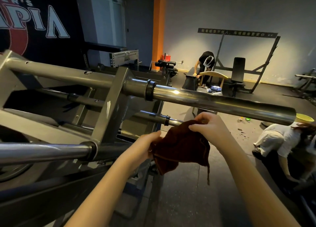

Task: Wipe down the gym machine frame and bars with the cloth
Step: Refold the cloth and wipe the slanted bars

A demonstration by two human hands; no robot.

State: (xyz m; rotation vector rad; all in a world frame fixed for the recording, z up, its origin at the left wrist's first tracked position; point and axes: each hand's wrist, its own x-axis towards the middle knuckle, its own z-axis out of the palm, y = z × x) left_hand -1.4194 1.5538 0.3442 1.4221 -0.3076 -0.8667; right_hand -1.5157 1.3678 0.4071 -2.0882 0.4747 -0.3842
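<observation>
Below chrome bar [222,103], left hand [147,144], right hand [210,127] each pinch brown cloth [183,146]; wall lettering [42,21] "ER'S", "PIA"

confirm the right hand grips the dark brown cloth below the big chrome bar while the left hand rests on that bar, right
Wrong on the left hand: the head view shows it off the big chrome bar, gripping the dark brown cloth too, beside the right hand below that bar.

Cloth [181,146] between both hands, below the upper bar [222,102], machine frame [109,105] left
</observation>
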